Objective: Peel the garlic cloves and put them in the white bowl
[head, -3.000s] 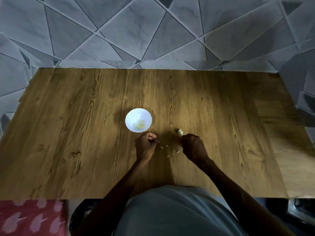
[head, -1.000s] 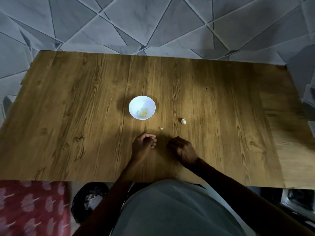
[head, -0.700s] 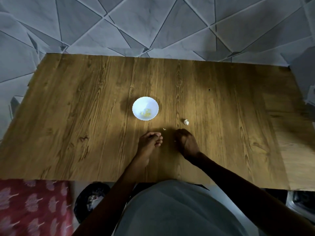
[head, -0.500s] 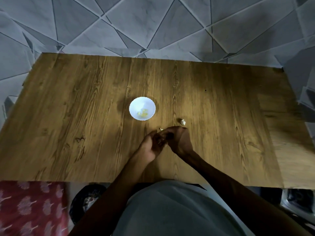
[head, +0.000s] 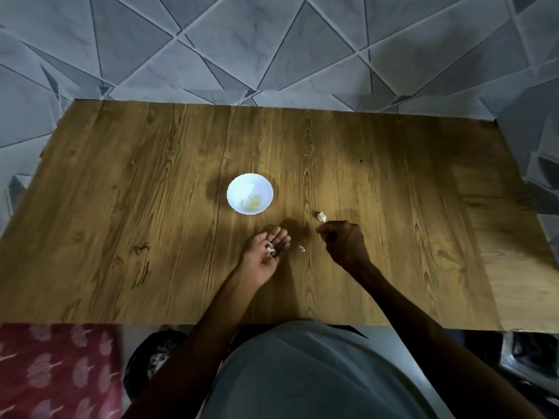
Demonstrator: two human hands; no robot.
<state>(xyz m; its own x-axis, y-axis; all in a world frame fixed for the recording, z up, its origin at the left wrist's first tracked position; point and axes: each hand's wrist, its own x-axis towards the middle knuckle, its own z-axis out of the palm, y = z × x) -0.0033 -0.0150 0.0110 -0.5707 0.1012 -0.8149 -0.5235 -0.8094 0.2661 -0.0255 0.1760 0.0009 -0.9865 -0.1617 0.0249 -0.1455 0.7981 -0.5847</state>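
Peeled cloves (head: 251,201) are lying in the white bowl (head: 242,184). The left hand (head: 266,255) is loosely cupping skins (head: 270,248), and the right hand (head: 343,241) is curling beside one unpeeled clove (head: 322,216), grip unclear.

Both forearms reach out over the table. The left hand (head: 266,252) lies palm up, fingers loosely cupped, with pale scraps (head: 270,248) in the palm. The right hand (head: 344,241) is knuckles-up, its fingers (head: 325,232) curled and drawn together at the tips.
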